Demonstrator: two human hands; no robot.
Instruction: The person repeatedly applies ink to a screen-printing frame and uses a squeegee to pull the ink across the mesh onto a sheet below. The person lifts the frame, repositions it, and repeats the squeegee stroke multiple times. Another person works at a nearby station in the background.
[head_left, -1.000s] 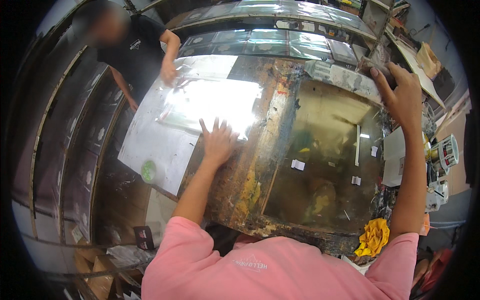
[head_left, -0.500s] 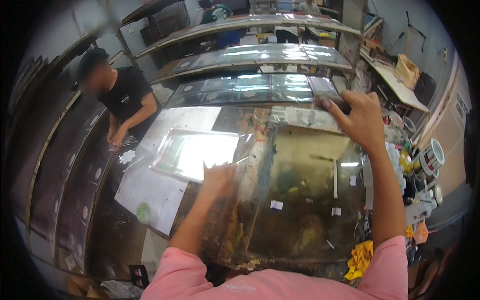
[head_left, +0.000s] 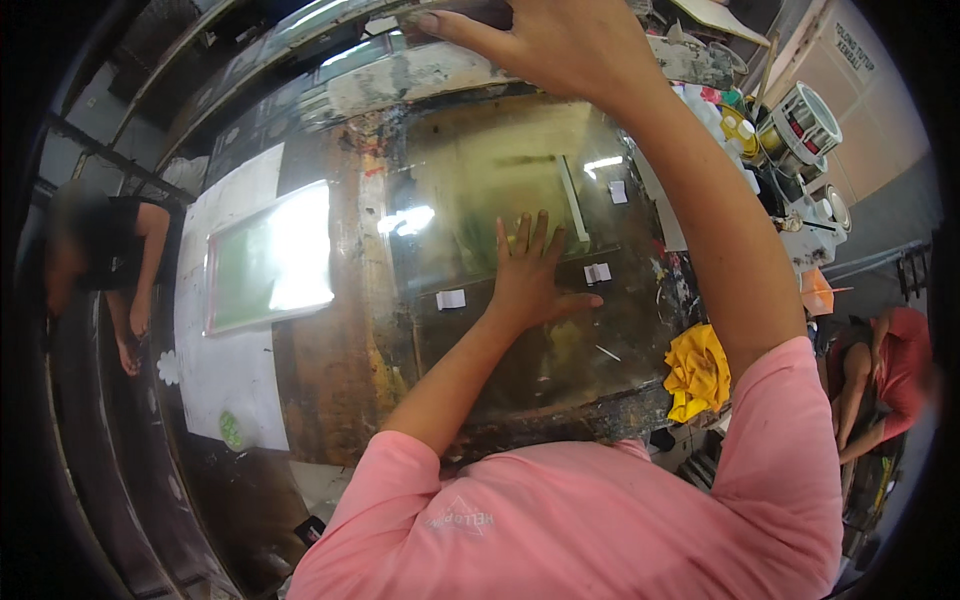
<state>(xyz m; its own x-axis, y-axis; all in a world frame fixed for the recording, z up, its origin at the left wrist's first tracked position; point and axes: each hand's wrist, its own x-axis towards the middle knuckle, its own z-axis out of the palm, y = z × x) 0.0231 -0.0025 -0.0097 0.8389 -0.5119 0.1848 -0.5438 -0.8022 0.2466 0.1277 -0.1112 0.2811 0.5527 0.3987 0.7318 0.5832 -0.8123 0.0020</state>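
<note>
My left hand (head_left: 528, 275) lies with fingers spread on the glossy, see-through panel (head_left: 480, 350) in the dark worktable. Small folded white paper tabs (head_left: 451, 299) sit on the panel on both sides of this hand. A white strip (head_left: 573, 200) runs just beyond its fingertips. At the top edge, my right hand (head_left: 575, 45) reaches over the panel's far end, above a paint-stained bar (head_left: 375, 88). Its thumb stretches left; the other fingers are cut off, and what they close on is hidden. Left of the panel, a clear, shiny sheet (head_left: 240, 255) lies on white paper.
White paper (head_left: 235, 390) covers the table's left part, with a small green round thing (head_left: 231, 430) on it. A crumpled yellow cloth (head_left: 697, 373) lies at the near right corner. Tubs and cans (head_left: 800, 125) crowd the right. One person (head_left: 115, 250) is at left, another (head_left: 885, 370) at right.
My left hand has moved right, from the clear sheet onto the panel, and its fingers have spread. The view has tilted down, so my right hand sits at the top edge.
</note>
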